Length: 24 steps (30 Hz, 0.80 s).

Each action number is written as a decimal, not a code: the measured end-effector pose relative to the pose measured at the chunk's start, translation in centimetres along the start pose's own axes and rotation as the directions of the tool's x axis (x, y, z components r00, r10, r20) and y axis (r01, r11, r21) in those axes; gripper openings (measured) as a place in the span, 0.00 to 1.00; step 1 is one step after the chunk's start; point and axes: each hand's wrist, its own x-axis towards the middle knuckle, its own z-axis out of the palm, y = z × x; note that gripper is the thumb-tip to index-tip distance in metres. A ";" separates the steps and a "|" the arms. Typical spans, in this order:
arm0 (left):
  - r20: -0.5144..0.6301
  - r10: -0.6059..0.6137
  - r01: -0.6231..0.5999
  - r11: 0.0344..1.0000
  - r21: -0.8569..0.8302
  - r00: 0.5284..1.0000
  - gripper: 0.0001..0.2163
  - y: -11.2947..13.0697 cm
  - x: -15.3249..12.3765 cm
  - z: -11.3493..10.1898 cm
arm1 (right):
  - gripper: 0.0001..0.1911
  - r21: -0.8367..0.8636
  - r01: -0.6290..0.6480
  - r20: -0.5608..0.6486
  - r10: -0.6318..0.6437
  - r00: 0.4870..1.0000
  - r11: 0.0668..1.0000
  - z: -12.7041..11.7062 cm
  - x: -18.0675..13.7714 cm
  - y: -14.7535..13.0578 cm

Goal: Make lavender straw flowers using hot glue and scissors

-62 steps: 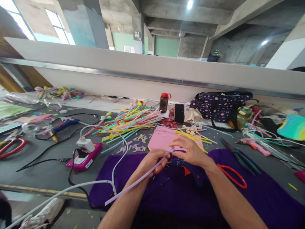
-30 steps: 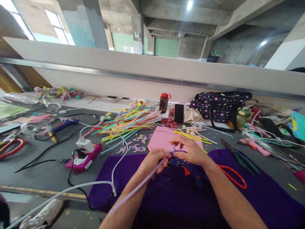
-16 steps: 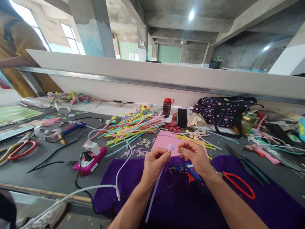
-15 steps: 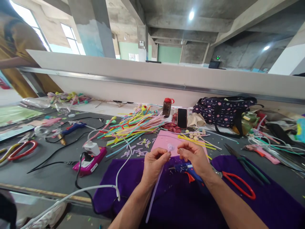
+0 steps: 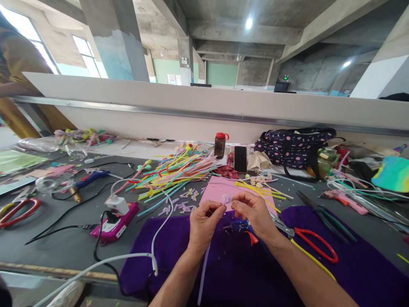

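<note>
Two seconds ago the lilac stem slanted toward the lower left of the frame; now it hangs almost straight down at bottom centre. The left hand pinches it, thumb and forefinger pressed together, just below the lilac curl at its top, mid-frame over the pink sheet. The right hand stood a little apart half a second ago; its thumb and forefinger are now close together at the curl's right edge. Whether they grip anything cannot be told. With both hands meeting at the curl, the work seems to centre on the head of the stem rather than its length. The glue gun lies just below the hands, partly hidden by the right one.

No writing can be read. The jar at right carries a pale label, too small to make out. The bottle at centre shows faint markings, and the green sign at upper right is only a glow. The phone beside the bottle has a dark screen.
</note>
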 end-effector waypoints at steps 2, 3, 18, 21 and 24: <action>0.005 0.008 -0.008 1.000 0.002 1.000 0.04 0.0 0.0 0.0 | 0.08 -0.011 0.008 -0.009 -0.008 1.000 1.000 0.0 0.0 0.0; 0.007 0.011 -0.011 1.000 0.002 1.000 0.04 0.0 0.0 0.1 | 0.07 -0.018 0.012 -0.012 -0.012 1.000 1.000 0.0 0.0 0.0; 0.027 -0.008 0.006 0.998 0.061 1.000 0.05 0.0 0.0 0.2 | 0.08 -0.081 0.040 0.002 -0.040 0.999 0.996 -0.2 0.4 0.6; 0.036 -0.012 0.009 0.997 0.076 0.999 0.05 0.1 0.0 0.2 | 0.08 -0.100 0.039 0.003 -0.039 0.999 0.994 -0.2 0.4 0.7; 0.041 -0.023 0.019 0.997 0.080 0.999 0.05 0.3 0.0 0.3 | 0.08 -0.120 0.035 0.002 -0.035 0.999 0.992 -0.3 0.4 0.7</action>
